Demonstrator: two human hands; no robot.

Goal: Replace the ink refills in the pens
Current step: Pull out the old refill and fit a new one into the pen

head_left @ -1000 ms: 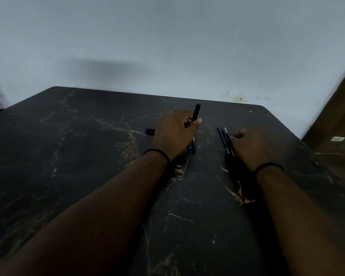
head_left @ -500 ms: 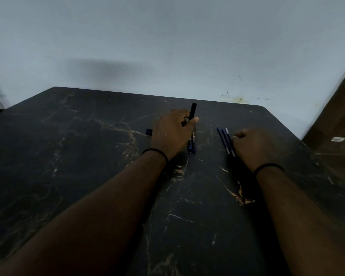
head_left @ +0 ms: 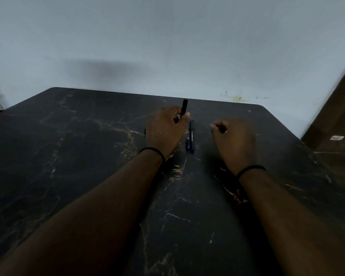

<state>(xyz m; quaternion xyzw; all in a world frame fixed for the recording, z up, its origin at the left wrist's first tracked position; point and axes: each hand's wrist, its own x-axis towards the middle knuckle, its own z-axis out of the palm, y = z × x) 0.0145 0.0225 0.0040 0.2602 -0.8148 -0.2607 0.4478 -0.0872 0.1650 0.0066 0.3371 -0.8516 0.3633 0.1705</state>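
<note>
while the left hand [head_left: 164, 129] grips a slim black pen [head_left: 184, 107] above the veined marble table [head_left: 72, 156], the right hand [head_left: 234, 140] curls round something small and indistinct.

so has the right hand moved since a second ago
Yes. The right hand has shifted left, toward the pens lying on the table; the loose refills seen beside it earlier no longer show.

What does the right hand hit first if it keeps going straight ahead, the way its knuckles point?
Likely nothing: the right hand points at bare table, then the wall. Depth is unclear.
</note>
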